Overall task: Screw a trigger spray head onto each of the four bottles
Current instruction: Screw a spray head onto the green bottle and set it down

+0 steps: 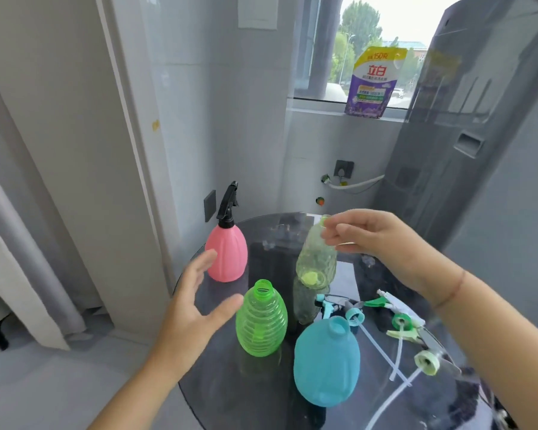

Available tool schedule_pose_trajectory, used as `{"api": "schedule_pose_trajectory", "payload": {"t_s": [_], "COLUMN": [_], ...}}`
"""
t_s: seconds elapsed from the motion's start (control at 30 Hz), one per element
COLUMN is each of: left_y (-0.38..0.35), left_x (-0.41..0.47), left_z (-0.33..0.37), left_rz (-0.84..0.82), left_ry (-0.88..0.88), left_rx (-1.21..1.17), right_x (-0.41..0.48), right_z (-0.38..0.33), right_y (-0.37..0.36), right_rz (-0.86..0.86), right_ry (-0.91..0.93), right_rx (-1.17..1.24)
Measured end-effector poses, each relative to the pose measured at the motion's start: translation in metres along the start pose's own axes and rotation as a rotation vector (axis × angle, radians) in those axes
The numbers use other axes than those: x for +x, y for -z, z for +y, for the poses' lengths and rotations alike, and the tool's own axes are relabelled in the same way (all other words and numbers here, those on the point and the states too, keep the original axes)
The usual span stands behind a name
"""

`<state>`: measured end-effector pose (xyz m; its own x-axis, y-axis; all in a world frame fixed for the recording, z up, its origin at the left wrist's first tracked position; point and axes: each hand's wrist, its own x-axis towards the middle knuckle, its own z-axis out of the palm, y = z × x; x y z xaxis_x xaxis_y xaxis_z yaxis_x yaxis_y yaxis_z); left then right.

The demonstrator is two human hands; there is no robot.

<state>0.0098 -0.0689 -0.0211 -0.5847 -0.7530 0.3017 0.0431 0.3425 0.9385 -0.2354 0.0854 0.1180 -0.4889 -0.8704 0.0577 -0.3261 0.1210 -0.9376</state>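
A pink bottle [226, 254] with a black trigger head [228, 202] screwed on stands at the back left of the round glass table [230, 395]. My right hand [373, 235] grips the neck of a pale clear-green bottle [316, 259], lifted and tilted above the table. My left hand [196, 301] hovers open between the pink bottle and a bright green ribbed bottle [261, 321] with a bare neck. A blue bottle [326, 363], also without a head, stands in front. Three loose spray heads with dip tubes [401, 324] lie at the right.
A grey curtain [28, 259] hangs at the left beside a white wall. A detergent pouch [375, 82] stands on the windowsill behind. A tall grey appliance [479, 135] rises at the right of the table.
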Motion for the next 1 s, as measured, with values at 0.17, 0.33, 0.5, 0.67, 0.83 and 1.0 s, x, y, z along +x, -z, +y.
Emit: {"api": "schedule_pose_trajectory", "payload": {"t_s": [0.17,0.33,0.5,0.67,0.83,1.0], "left_y": [-0.034,-0.058,-0.070,-0.066,-0.070,-0.074], "left_x": [-0.024,-0.030,-0.030,-0.020,0.001,0.005], "left_z": [0.000,-0.011,-0.014,0.004,0.026,0.026], "left_rz": [-0.285,-0.164,0.013,0.090,0.021,-0.062], "left_ry": [0.121,0.196,0.171,0.131,0.081,0.090], "left_rx": [0.106,0.141,0.131,0.107,0.129,0.137], "right_x": [-0.039,-0.062,-0.068,-0.057,-0.037,-0.025], "right_z": [0.058,0.106,0.132,0.143,0.140,0.141], "right_y": [0.049,0.066,0.078,0.077,0.052,0.037], "right_rz": [0.266,0.360,0.371,0.296,0.322,0.312], "right_ry": [-0.184,-0.318,-0.397,-0.549,-0.666,-0.687], "right_rx": [0.006,-0.211,-0.398,-0.658,-0.944,-1.071]}}
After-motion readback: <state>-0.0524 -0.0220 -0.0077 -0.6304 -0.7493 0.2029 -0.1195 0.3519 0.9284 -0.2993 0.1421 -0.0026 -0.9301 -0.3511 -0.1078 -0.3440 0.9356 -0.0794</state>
